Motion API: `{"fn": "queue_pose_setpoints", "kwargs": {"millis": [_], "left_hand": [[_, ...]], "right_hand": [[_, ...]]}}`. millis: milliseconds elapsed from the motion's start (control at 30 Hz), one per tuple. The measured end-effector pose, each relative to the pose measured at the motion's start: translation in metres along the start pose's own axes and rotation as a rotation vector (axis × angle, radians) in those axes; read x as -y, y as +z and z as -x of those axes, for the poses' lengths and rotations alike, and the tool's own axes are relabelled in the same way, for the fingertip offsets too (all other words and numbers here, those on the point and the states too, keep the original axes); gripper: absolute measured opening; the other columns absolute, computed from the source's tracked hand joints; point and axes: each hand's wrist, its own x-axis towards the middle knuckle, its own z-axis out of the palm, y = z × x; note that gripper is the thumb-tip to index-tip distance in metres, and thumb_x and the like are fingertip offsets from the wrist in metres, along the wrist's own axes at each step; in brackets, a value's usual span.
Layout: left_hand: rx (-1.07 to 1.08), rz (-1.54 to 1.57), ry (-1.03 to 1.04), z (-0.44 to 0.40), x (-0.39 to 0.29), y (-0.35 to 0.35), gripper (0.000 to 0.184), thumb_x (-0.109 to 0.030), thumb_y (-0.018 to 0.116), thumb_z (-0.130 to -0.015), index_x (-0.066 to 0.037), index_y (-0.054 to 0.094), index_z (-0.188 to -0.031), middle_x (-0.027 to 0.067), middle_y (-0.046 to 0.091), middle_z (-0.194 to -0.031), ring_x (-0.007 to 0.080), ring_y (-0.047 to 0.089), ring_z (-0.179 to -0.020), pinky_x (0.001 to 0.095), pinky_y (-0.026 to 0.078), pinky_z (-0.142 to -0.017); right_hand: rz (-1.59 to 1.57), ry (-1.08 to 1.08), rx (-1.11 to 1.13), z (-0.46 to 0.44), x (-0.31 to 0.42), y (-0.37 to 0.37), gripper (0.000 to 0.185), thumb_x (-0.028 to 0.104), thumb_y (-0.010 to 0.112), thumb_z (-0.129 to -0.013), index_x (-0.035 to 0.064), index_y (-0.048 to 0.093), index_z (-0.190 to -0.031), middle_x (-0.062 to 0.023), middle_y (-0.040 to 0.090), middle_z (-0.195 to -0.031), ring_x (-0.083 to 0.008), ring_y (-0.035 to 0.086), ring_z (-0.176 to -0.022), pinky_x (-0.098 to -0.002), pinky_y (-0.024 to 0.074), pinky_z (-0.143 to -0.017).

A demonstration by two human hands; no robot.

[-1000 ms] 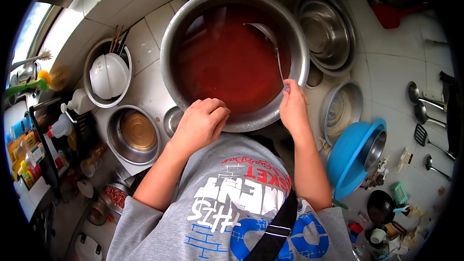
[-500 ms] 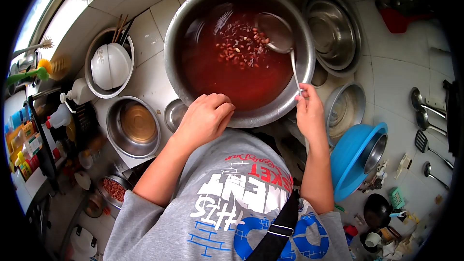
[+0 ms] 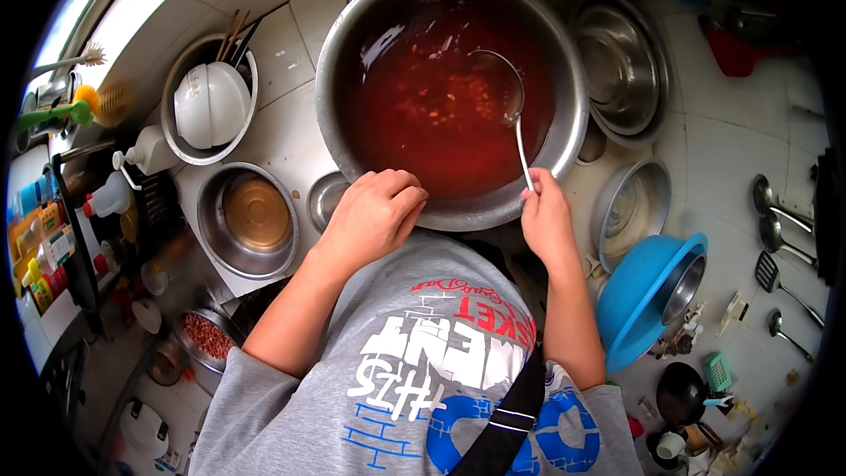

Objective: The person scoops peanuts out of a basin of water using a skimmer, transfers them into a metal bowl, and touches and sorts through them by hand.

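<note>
A large metal basin [image 3: 328,115] holds dark red liquid [image 3: 441,163], with pale reddish beans or peanuts [image 3: 449,101] blurred below the surface. My right hand [image 3: 545,211] is closed round the handle end of a metal ladle [image 3: 522,145], at the basin's near right side. The ladle's round head lies in the liquid, partly sunk, right of the beans. My left hand [image 3: 377,211] is over the near left rim with its fingers curled together; whether they hold anything is hidden.
Left are a pot with white bowls [image 3: 211,106] and chopsticks, and a metal pot [image 3: 207,225]. Nested metal basins [image 3: 617,70] and a blue basin [image 3: 630,308] stand to the right. Reddish peanuts or beans fill a bowl [image 3: 207,335] lower left. Utensils [image 3: 780,238] hang far right.
My right hand has shifted left with the ladle, whose head has sunk deeper and turned. The beans are less distinct. My left hand stays curled; the surroundings have shifted slightly right in view.
</note>
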Motion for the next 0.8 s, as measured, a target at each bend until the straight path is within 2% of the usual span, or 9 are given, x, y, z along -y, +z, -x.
{"fn": "queue_pose_setpoints", "kwargs": {"millis": [100, 200, 300, 400, 433, 533, 567, 700, 800], "left_hand": [[-0.018, -0.007, -0.005, 0.002, 0.001, -0.001, 0.006, -0.007, 0.072, -0.089, -0.003, 0.070, -0.093, 0.0066, 0.068, -0.094, 0.0258, 0.066, -0.087, 0.0394, 0.051, -0.075], [-0.010, 0.002, -0.015, 0.003, 0.002, -0.002, 0.008, -0.006, 0.072, -0.088, -0.003, 0.070, -0.094, 0.0073, 0.068, -0.096, 0.0267, 0.067, -0.088, 0.0398, 0.051, -0.076], [0.015, 0.011, -0.026, 0.003, 0.003, -0.003, 0.011, -0.005, 0.074, -0.086, -0.003, 0.070, -0.097, 0.0087, 0.070, -0.100, 0.0283, 0.068, -0.091, 0.0405, 0.052, -0.077], [0.010, 0.009, -0.021, 0.003, 0.004, -0.002, 0.011, -0.005, 0.074, -0.086, -0.003, 0.071, -0.097, 0.0088, 0.070, -0.101, 0.0281, 0.068, -0.091, 0.0404, 0.052, -0.078], [0.010, 0.007, -0.021, 0.003, 0.004, -0.003, 0.011, -0.005, 0.074, -0.086, -0.003, 0.071, -0.097, 0.0088, 0.070, -0.101, 0.0281, 0.068, -0.091, 0.0404, 0.052, -0.078], [0.003, 0.004, -0.025, 0.005, 0.005, -0.003, 0.011, -0.005, 0.074, -0.087, -0.003, 0.071, -0.097, 0.0088, 0.070, -0.101, 0.0280, 0.068, -0.091, 0.0404, 0.052, -0.078], [-0.001, 0.003, -0.026, 0.006, 0.005, -0.003, 0.010, -0.006, 0.074, -0.087, -0.003, 0.071, -0.096, 0.0088, 0.070, -0.101, 0.0279, 0.068, -0.091, 0.0404, 0.052, -0.078], [0.004, -0.009, -0.032, 0.009, 0.005, -0.005, 0.011, -0.006, 0.074, -0.087, -0.003, 0.071, -0.096, 0.0086, 0.070, -0.101, 0.0278, 0.068, -0.092, 0.0407, 0.052, -0.077], [0.006, -0.009, -0.035, 0.010, 0.005, -0.006, 0.011, -0.006, 0.074, -0.086, -0.003, 0.071, -0.097, 0.0085, 0.070, -0.101, 0.0278, 0.068, -0.092, 0.0408, 0.053, -0.077]], "right_hand": [[-0.077, 0.008, 0.123, 0.012, 0.011, 0.008, 0.029, -0.002, 0.049, -0.096, -0.0004, 0.060, -0.123, -0.0135, 0.069, -0.091, -0.0272, 0.070, -0.087, -0.0379, 0.0554, -0.083], [-0.280, 0.106, 0.326, 0.017, 0.013, 0.012, 0.029, -0.002, 0.050, -0.100, 0.0010, 0.057, -0.128, -0.0079, 0.063, -0.098, -0.0114, 0.059, -0.075, -0.0279, 0.0515, -0.062], [-0.582, 0.414, 0.526, 0.014, 0.037, -0.002, 0.028, 0.000, 0.050, -0.102, 0.0011, 0.056, -0.129, -0.0049, 0.059, -0.101, -0.0059, 0.050, -0.071, -0.0217, 0.0452, -0.055], [-0.687, 0.423, 0.534, 0.010, 0.025, -0.001, 0.028, -0.001, 0.050, -0.102, 0.0032, 0.058, -0.128, -0.0054, 0.058, -0.103, -0.0046, 0.047, -0.068, -0.0213, 0.0446, -0.056], [-0.624, 0.368, 0.467, 0.010, 0.023, -0.001, 0.028, -0.001, 0.050, -0.100, 0.0015, 0.059, -0.127, -0.0094, 0.063, -0.100, -0.0113, 0.058, -0.070, -0.0276, 0.0512, -0.060], [-0.347, 0.080, 0.224, 0.000, 0.003, 0.010, 0.028, -0.001, 0.051, -0.098, 0.0001, 0.060, -0.124, -0.0132, 0.067, -0.096, -0.0205, 0.068, -0.077, -0.0342, 0.0567, -0.069], [-0.340, 0.073, 0.151, -0.005, 0.000, 0.014, 0.027, -0.001, 0.051, -0.096, -0.0004, 0.061, -0.122, -0.0155, 0.070, -0.093, -0.0272, 0.073, -0.086, -0.0379, 0.0583, -0.078], [-0.244, 0.100, 0.038, -0.031, -0.001, 0.015, 0.028, 0.000, 0.051, -0.097, 0.0006, 0.062, -0.122, -0.0157, 0.072, -0.095, -0.0293, 0.073, -0.090, -0.0404, 0.0574, -0.082], [-0.093, 0.015, -0.030, -0.044, 0.004, 0.016, 0.026, 0.000, 0.052, -0.096, -0.0001, 0.062, -0.120, -0.0174, 0.073, -0.096, -0.0320, 0.072, -0.091, -0.0424, 0.0567, -0.084]]}}
